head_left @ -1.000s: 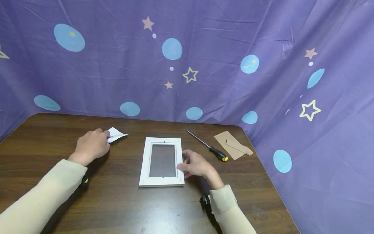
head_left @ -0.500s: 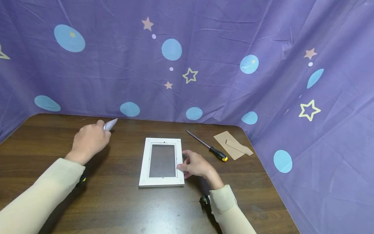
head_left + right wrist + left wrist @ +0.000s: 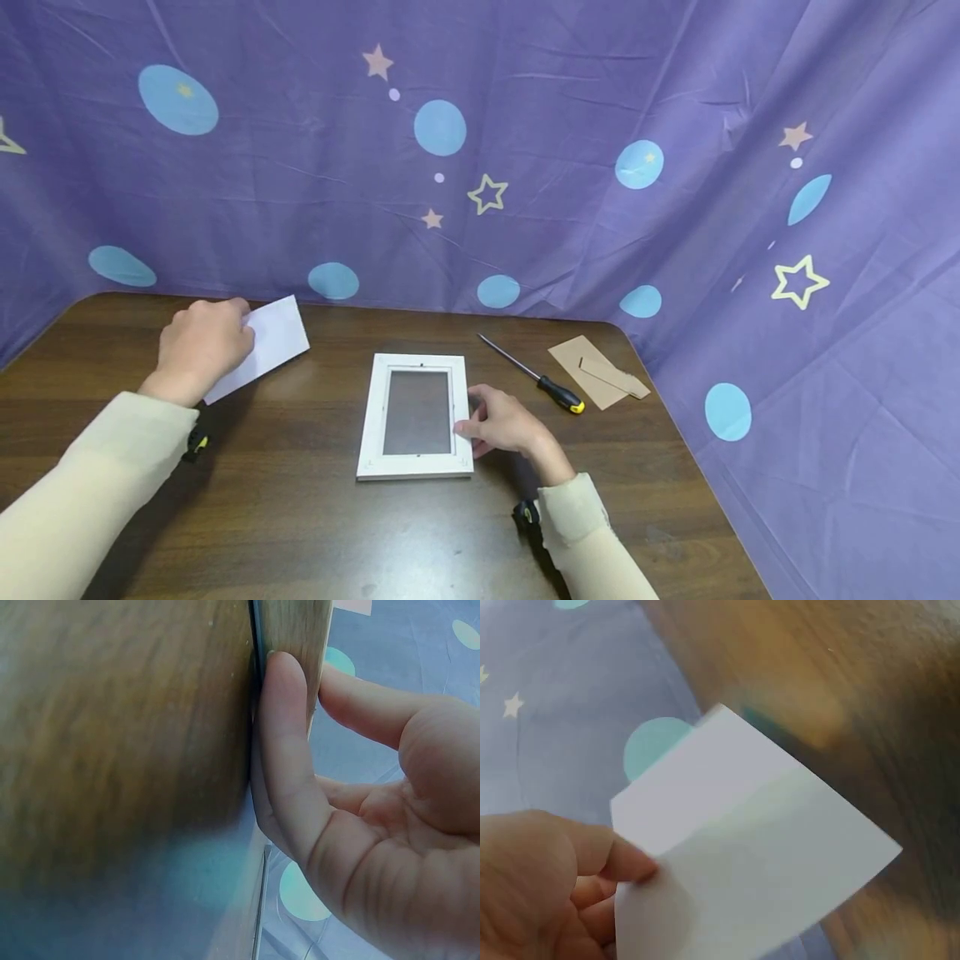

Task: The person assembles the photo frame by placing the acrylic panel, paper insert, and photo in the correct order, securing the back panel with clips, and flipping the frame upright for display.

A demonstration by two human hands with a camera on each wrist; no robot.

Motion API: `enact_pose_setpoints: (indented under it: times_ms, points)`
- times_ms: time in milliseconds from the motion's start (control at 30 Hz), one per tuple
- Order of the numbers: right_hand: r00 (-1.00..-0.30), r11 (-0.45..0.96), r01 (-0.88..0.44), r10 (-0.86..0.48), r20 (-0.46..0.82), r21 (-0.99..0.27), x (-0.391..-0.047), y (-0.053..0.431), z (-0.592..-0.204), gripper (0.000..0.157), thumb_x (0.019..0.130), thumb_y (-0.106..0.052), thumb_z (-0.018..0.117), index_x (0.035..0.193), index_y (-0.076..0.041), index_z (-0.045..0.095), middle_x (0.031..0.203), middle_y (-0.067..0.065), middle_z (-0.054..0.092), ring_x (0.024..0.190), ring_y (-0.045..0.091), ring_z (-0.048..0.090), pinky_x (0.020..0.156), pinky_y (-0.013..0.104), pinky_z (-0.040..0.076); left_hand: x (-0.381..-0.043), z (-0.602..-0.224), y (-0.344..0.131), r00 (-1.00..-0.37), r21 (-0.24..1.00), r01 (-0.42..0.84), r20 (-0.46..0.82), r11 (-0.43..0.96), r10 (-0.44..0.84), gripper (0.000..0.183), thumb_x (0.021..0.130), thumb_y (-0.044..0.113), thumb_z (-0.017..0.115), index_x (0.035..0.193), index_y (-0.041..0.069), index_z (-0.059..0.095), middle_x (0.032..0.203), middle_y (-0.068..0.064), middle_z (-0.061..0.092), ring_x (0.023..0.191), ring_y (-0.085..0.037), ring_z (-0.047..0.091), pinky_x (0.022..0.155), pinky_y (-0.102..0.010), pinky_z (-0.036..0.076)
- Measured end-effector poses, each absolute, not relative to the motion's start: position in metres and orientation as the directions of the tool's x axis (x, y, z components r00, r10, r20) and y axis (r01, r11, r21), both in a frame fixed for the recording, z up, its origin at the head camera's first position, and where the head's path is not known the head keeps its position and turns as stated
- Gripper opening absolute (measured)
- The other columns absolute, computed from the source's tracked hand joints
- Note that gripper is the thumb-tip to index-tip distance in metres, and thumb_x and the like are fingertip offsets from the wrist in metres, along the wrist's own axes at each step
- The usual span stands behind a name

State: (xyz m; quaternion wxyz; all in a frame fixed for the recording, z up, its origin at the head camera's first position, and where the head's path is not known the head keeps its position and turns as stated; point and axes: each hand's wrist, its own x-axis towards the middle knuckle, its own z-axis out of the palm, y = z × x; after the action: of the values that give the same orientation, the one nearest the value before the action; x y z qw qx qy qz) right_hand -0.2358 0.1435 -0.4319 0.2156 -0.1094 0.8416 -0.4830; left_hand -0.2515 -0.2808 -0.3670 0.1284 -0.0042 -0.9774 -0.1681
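Between thumb and fingers, my left hand pinches a blank white sheet of stiff paper over the far left of the table. In the left wrist view that sheet faces the camera, the thumb lying on its near side. A white picture frame lies flat near the table's middle, its grey centre panel showing. My right hand grips its right edge, thumb on top. Fingers press along the frame's side in the right wrist view.
To the right of the frame lies a screwdriver with a black and yellow handle. Beyond it is a brown backing board with a stand leg. A purple curtain hangs behind the wooden table.
My left hand has lifted the paper and moved left and slightly back, turning it so its broad white face shows. The right hand and frame have stayed put.
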Motion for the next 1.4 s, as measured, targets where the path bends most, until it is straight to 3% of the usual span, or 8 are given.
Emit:
enact_pose_setpoints:
  times_ms: [133, 333, 467, 733, 900, 1167, 1400]
  points:
    - [-0.883, 0.508, 0.023, -0.394, -0.256, -0.861, -0.236, 0.144, -0.433, 0.071, 0.096, -0.008, 0.079, 0.155, 0.005, 0.042, 0.096, 0.017, 0.06, 0.072, 0.023, 0.07, 0.064, 0.039, 0.067, -0.252, -0.365, -0.286, -0.975, 0.359, 0.089, 0.221, 0.929, 0.008, 0.033, 0.093, 0.008, 0.054, 0.118, -0.008, 0.069, 0.105, -0.036, 0.068, 0.076, -0.046, 0.06, 0.053, -0.048, 0.045]
    - [-0.885, 0.512, 0.021, -0.39, -0.255, -0.859, -0.236, 0.144, -0.432, 0.07, 0.097, -0.008, 0.079, 0.155, 0.005, 0.042, 0.097, 0.017, 0.06, 0.073, 0.023, 0.07, 0.064, 0.038, 0.067, -0.254, -0.357, -0.28, -0.983, 0.473, 0.145, 0.171, 0.869, 0.071, 0.031, 0.098, 0.013, 0.065, 0.121, -0.008, 0.067, 0.108, -0.03, 0.071, 0.095, -0.045, 0.065, 0.072, -0.045, 0.049]
    - [-0.884, 0.507, 0.024, -0.392, -0.256, -0.862, -0.236, 0.144, -0.431, 0.072, 0.097, -0.007, 0.078, 0.156, 0.006, 0.04, 0.097, 0.017, 0.06, 0.073, 0.023, 0.069, 0.065, 0.038, 0.068, -0.251, -0.351, -0.265, -0.99, 0.585, 0.133, 0.115, 0.8, 0.081, 0.036, 0.1, 0.019, 0.069, 0.126, -0.005, 0.065, 0.111, -0.023, 0.07, 0.099, -0.036, 0.063, 0.075, -0.035, 0.048]
    - [-0.884, 0.505, 0.028, -0.39, -0.257, -0.863, -0.235, 0.145, -0.431, 0.07, 0.097, -0.007, 0.078, 0.155, 0.005, 0.042, 0.098, 0.018, 0.06, 0.074, 0.024, 0.07, 0.065, 0.039, 0.068, -0.244, -0.353, -0.226, -0.992, 0.751, 0.102, 0.025, 0.652, 0.126, 0.052, 0.102, 0.02, 0.071, 0.142, -0.006, 0.051, 0.119, -0.023, 0.065, 0.1, -0.031, 0.064, 0.074, -0.029, 0.054]
    - [-0.882, 0.501, 0.03, -0.395, -0.259, -0.865, -0.236, 0.144, -0.432, 0.071, 0.097, -0.008, 0.078, 0.156, 0.006, 0.041, 0.098, 0.018, 0.06, 0.073, 0.023, 0.07, 0.065, 0.038, 0.068, -0.24, -0.362, -0.205, -0.985, 0.82, 0.053, -0.049, 0.57, 0.163, 0.057, 0.101, 0.019, 0.072, 0.145, -0.006, 0.046, 0.117, -0.02, 0.064, 0.098, -0.029, 0.064, 0.079, -0.033, 0.057]
    - [-0.882, 0.518, 0.033, -0.386, -0.269, -0.855, -0.236, 0.142, -0.431, 0.072, 0.097, -0.008, 0.078, 0.157, 0.005, 0.041, 0.099, 0.018, 0.061, 0.073, 0.024, 0.071, 0.064, 0.037, 0.067, -0.234, -0.38, -0.173, -0.973, 0.872, 0.017, -0.099, 0.489, 0.21, 0.065, 0.1, 0.018, 0.074, 0.149, -0.006, 0.04, 0.114, -0.02, 0.062, 0.097, -0.028, 0.066, 0.09, -0.049, 0.061]
    - [-0.882, 0.526, 0.03, -0.387, -0.27, -0.85, -0.237, 0.143, -0.432, 0.073, 0.097, -0.01, 0.078, 0.157, 0.005, 0.04, 0.099, 0.018, 0.061, 0.073, 0.023, 0.071, 0.064, 0.037, 0.067, -0.23, -0.396, -0.15, -0.966, 0.892, -0.025, -0.137, 0.452, 0.217, 0.066, 0.099, 0.015, 0.074, 0.151, -0.006, 0.038, 0.112, -0.02, 0.062, 0.097, -0.029, 0.068, 0.094, -0.05, 0.062]
